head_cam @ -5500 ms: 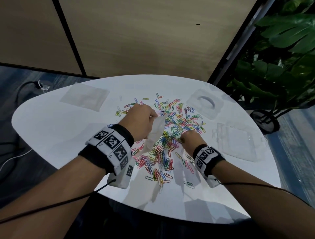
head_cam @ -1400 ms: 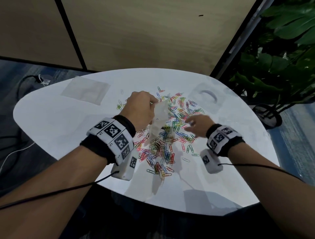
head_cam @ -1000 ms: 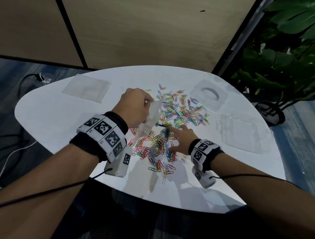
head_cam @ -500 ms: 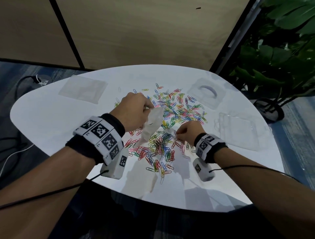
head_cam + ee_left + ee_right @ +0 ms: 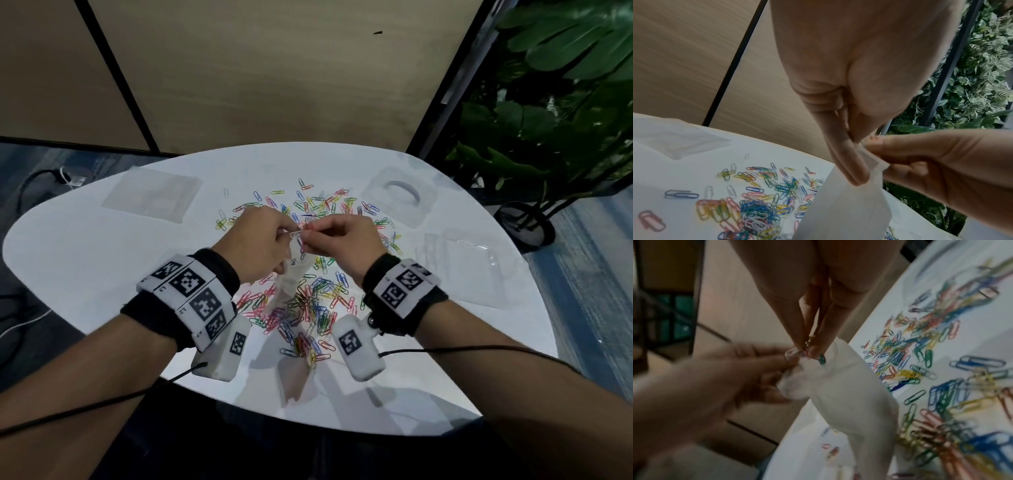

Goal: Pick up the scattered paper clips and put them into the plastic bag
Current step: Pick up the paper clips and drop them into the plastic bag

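Many coloured paper clips (image 5: pixel 308 301) lie scattered on the white table (image 5: pixel 85 260). My left hand (image 5: pixel 286 236) pinches the top edge of a small translucent plastic bag (image 5: pixel 289 279), which hangs down above the pile. My right hand (image 5: pixel 310 235) pinches a few paper clips right at the bag's mouth. In the right wrist view the fingertips (image 5: pixel 813 352) hold the clips over the bag (image 5: pixel 849 394), and a green clip (image 5: pixel 821 359) pokes down into the opening. In the left wrist view my fingers (image 5: pixel 851 162) grip the bag (image 5: pixel 849 211) edge, with the right hand (image 5: pixel 941 162) alongside.
A stack of flat clear bags (image 5: pixel 150 198) lies at the back left. A clear package with a ring shape (image 5: pixel 399 200) and a clear blister pack (image 5: pixel 469 270) lie to the right. A large potted plant (image 5: pixel 548 120) stands beyond the table's right side.
My right hand has lifted off the pile with clips pinched and moved up to the bag's mouth. My left hand still holds the bag, slightly higher.
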`<state>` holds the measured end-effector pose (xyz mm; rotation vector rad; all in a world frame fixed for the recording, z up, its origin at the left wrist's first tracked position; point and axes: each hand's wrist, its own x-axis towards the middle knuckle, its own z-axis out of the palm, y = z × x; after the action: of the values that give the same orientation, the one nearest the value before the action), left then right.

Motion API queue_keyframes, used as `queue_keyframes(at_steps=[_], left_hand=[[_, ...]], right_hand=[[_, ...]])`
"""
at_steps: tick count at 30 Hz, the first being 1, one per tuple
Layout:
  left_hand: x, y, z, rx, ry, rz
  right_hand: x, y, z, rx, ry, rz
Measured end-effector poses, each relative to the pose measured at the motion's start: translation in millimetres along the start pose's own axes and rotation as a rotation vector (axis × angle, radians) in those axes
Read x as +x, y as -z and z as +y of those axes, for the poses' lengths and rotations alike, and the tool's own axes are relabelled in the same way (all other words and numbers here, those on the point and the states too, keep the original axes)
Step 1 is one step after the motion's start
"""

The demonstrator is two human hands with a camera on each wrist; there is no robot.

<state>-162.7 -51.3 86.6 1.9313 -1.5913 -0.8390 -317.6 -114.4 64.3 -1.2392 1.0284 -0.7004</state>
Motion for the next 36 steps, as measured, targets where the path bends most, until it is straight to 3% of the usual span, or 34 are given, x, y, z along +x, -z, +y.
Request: queue_keyframes(at_steps=[5, 10, 13, 15, 17, 19, 22, 24, 33, 36], left_hand=[[-1, 2, -3, -0.073, 0.047, 0.029], [1, 2, -5, -0.036, 0.011, 0.029], [1, 3, -7, -0.006, 0.014, 0.026], [0, 6, -10, -0.002, 0.022, 0.038], [-1, 9, -13, 0.019, 0.031, 0.048], [-2, 13, -14, 0.04, 0.039, 0.047], [-6, 18, -14, 0.056, 0.048, 0.04], [-9, 21, -12, 0.066, 0.053, 0.028], [-3, 19, -15, 0.111, 0.052, 0.027], [-2, 19, -15, 0.096, 0.046, 0.026]], right_hand=[[3, -13, 11, -0.507, 0.152, 0.039], [6, -19, 13, -0.988, 0.328, -0.159], [2, -16, 11, -0.874, 0.324, -0.22], [-2, -6, 3, -0.664, 0.318, -0.17], [-2, 11, -1, -0.626, 0.344, -0.085], [3, 39, 8, -0.853, 0.269, -0.085], [3, 81, 43, -1.286, -0.098, -0.27], [-2, 97, 67, -1.367, -0.176, -0.338], [-9, 59, 108, -1.26, 0.059, -0.427], [-3, 47, 105, -1.243, 0.172, -0.381]])
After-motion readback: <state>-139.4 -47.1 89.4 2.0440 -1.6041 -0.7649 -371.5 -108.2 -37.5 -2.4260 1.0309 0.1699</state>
